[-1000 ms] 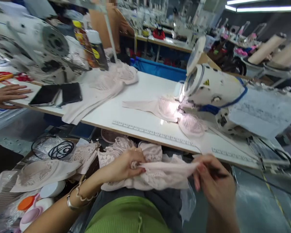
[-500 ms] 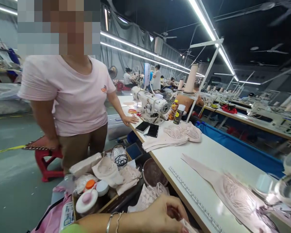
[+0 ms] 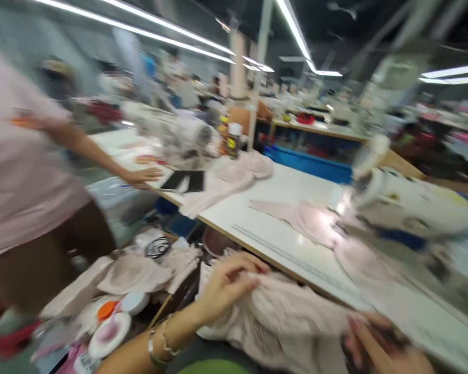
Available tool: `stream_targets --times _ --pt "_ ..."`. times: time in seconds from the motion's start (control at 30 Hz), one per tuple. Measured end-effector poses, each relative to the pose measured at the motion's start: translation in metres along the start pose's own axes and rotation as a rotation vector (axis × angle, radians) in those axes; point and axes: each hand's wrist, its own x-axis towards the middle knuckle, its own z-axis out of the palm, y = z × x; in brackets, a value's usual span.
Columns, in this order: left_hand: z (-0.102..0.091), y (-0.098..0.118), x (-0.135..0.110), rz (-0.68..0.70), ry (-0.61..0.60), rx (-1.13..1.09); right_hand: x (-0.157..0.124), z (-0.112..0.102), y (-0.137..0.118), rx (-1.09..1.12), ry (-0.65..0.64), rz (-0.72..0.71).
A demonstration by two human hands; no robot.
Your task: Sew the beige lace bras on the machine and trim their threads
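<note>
A pale pink bra (image 3: 296,306) is stretched between my two hands over my lap, at the table's front edge. My left hand (image 3: 228,285), with bracelets at the wrist, pinches its upper left part between thumb and fingers. At the lower right, my right hand (image 3: 386,343) is closed on the bra's other end; a dark thing shows by these fingers, too blurred to name. Past the table edge, another pink bra (image 3: 312,221) lies on the white table (image 3: 234,213), running under the lit head of a sewing machine (image 3: 421,202).
At left stands a person in a pink shirt (image 3: 27,156), one hand (image 3: 142,176) on the table near two phones (image 3: 183,182). A further bra (image 3: 234,176) and spray can (image 3: 234,140) are beyond. Below left, a box holds bra cups (image 3: 130,275) and an orange-capped container (image 3: 107,310).
My view has swung right, blurring the scene. My right hand and the sewing machine have come into view. The bra in my hands now shows far more, spread between them.
</note>
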Motion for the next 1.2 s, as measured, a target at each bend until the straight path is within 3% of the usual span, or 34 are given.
stream_targets --times 0.1,0.17,0.5,0.77,0.83,0.9,0.97,1.03,1.1,1.2 --pt "-0.007 -0.01 0.01 -0.128 0.1 0.066 -0.028 -0.006 -0.003 0.132 0.139 0.186" --pt "-0.007 -0.02 0.016 -0.157 0.158 0.101 -0.024 -0.004 -0.002 0.247 0.187 0.171" --pt "-0.002 -0.024 0.019 0.03 0.197 0.127 -0.023 -0.002 -0.002 0.377 0.197 0.084" --pt "0.001 -0.021 0.02 0.162 0.131 0.086 -0.022 -0.013 0.007 0.411 0.225 0.083" --pt "-0.001 -0.018 0.022 0.139 0.041 0.074 -0.019 -0.017 0.0 0.48 0.218 0.065" --pt "-0.001 -0.013 0.026 0.028 -0.162 0.082 -0.017 -0.021 -0.011 0.523 0.166 0.058" --pt "0.006 -0.005 0.031 -0.05 -0.404 0.106 -0.015 -0.02 -0.025 0.475 0.05 0.068" --pt "0.02 0.006 0.033 -0.028 -0.576 0.126 -0.013 -0.014 -0.039 0.341 -0.103 0.081" --pt "0.04 0.015 0.032 0.027 -0.62 0.109 -0.01 -0.005 -0.053 0.191 -0.223 0.071" --pt "0.066 0.023 0.028 0.089 -0.534 0.078 -0.005 0.004 -0.066 0.071 -0.276 0.018"
